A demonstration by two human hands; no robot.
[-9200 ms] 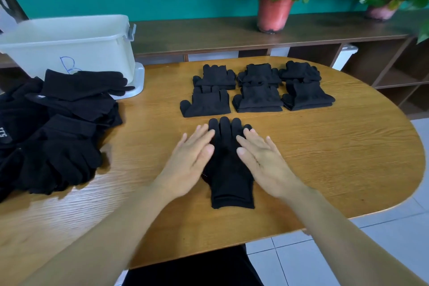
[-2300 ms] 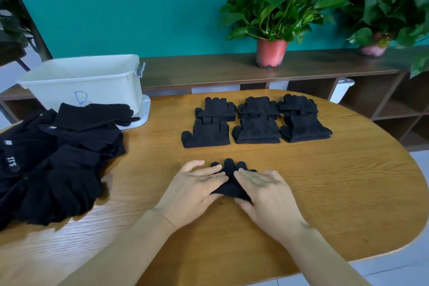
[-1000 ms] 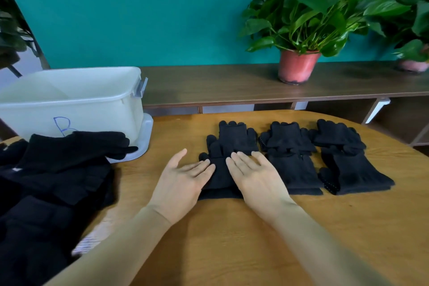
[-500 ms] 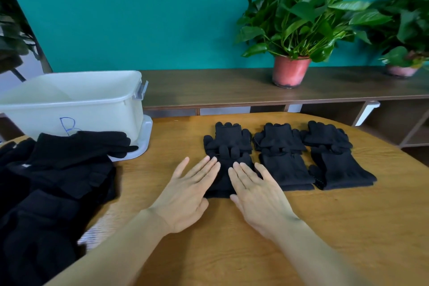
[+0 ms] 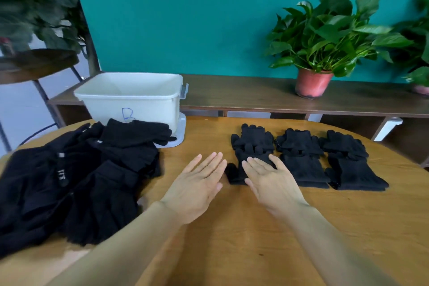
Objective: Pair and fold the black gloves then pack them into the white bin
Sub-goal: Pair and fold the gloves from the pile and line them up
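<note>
Fingers straight and gripping nothing, the left hand (image 5: 197, 184) and right hand (image 5: 272, 180) slide back off the newly folded pair (image 5: 235, 175) at frame centre, which joins the folded rows (image 5: 301, 167); the loose gloves (image 5: 69, 181) at left and the white bin (image 5: 130, 100) at upper left wait.

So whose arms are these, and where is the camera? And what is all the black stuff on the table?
No robot here: these are a person's two bare arms, filmed by one camera worn on the head, which looks forward and down. The left hand and right hand are flat, open and hold nothing. The right fingers reach over the nearest of the folded gloves, which sit in three stacks in a row on the wooden table. The loose gloves are piled on the left, in front of the white bin meant for packing.
</note>
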